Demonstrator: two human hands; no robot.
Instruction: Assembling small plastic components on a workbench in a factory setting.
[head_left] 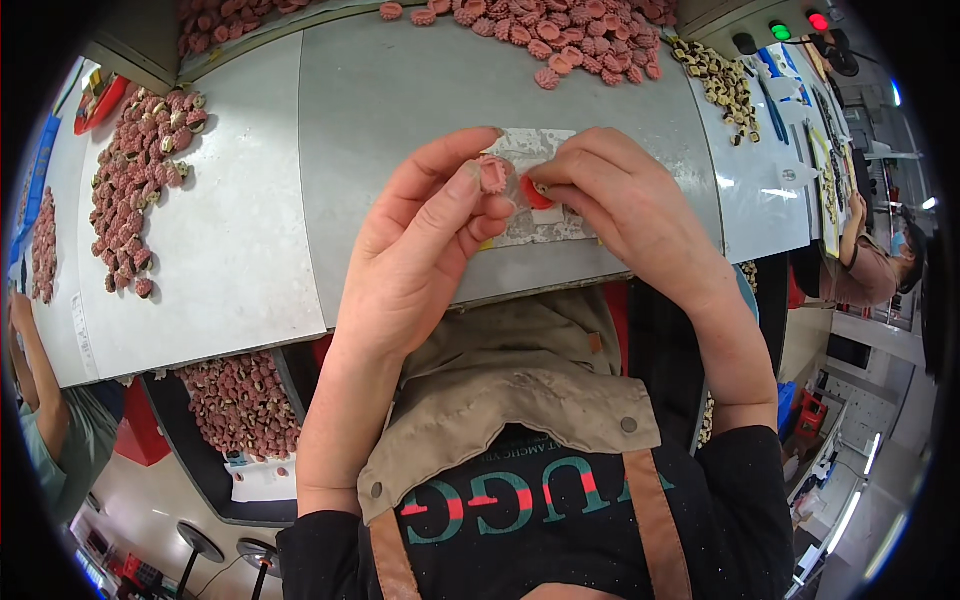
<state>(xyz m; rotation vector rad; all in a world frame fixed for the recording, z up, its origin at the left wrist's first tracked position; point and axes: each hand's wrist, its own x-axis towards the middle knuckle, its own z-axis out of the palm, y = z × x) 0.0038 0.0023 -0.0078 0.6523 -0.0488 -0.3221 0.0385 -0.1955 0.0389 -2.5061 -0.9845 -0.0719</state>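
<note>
My left hand [420, 225] is raised over the table, with a hollow pink bumpy cap [494, 175] pinched between thumb and fingers. Its hollow side faces right. Close by on the right, my right hand [630, 200] is closed, fingertips pressed together around something small, partly hidden and too small to name. A red round thing [537, 194] shows right beside those fingertips; whether they touch it I cannot tell. Beneath both hands lies a stained whitish sheet [550, 230] on the grey tabletop [370, 100].
Pink caps [560, 35] are heaped at the back, small cream-and-dark pieces [715, 80] at the back right. Joined pink pieces [130, 190] lie on the left; more fill a dark bin [240, 405] below the table. Co-workers sit left [60, 430] and right [870, 270].
</note>
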